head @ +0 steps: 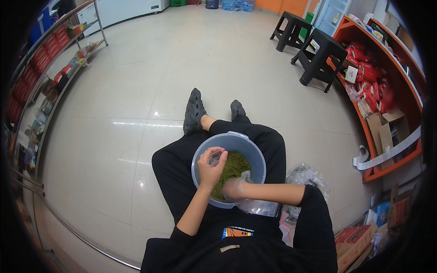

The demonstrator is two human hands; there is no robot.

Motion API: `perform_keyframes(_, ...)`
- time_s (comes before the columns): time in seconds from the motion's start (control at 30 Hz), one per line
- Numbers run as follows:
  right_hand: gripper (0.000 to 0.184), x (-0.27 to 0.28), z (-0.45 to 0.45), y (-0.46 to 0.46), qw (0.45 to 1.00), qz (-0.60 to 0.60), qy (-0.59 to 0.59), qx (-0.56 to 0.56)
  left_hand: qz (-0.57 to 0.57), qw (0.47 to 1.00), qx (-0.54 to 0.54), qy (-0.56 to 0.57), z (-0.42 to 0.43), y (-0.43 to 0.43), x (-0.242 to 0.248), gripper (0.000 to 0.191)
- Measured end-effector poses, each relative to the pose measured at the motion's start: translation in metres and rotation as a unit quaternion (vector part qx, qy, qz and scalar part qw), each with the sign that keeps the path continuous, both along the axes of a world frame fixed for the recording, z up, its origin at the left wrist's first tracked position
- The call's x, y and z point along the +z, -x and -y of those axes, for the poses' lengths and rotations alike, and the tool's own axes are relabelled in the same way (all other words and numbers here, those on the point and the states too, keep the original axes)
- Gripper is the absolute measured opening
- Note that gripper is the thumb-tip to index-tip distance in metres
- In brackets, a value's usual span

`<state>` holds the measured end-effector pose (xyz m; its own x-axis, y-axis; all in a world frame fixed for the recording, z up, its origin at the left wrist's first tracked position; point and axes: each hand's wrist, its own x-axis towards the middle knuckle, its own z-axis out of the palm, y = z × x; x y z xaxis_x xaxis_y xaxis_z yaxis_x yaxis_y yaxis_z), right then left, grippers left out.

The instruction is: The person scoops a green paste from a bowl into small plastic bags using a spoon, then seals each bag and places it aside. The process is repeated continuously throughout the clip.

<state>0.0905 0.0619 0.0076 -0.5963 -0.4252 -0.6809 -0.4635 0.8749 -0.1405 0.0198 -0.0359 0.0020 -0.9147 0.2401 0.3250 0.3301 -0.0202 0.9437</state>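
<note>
A round translucent plastic tub (228, 135) rests between my thighs, holding loose green, moss-like plant matter (236, 165). Above the tub's left part, my left hand (211, 167) pinches a small clear plastic bag (215, 157) between thumb and fingers. Inside the tub, my right hand (234, 189) is blurred by motion and reaches down to the green matter, a clear plastic glove or film around it; whether it grips any of the matter cannot be told. A clear plastic packet (261, 208) lies across my lap beside the tub's lower rim.
Crumpled clear plastic bags (304, 177) lie on the floor by my right thigh, near pink-edged bags (285, 227). An orange shelf (372, 177) with red packets and black stools (321, 54) are at right. A metal rack (61, 82) lines the left; cartons (353, 244) sit lower right.
</note>
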Motion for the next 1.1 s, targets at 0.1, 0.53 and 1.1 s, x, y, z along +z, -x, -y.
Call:
perform_keyframes(0.1,0.022,0.053,-0.033,-0.002,0.994,0.004,0.074,-0.085,0.003,1.000,0.003,0.013,-0.002,-0.001,0.005,0.021)
perform_keyframes(0.53,0.028,0.069,-0.149,-0.085,0.794,0.088,0.381,-0.465,-0.106,0.971,-0.025,0.213,-0.001,-0.004,0.006,0.027)
perform_keyframes(1.1,0.028,0.124,-0.114,-0.027,0.887,-0.009,0.236,-0.396,-0.211,0.896,-0.239,0.309,-0.012,-0.017,0.005,0.049)
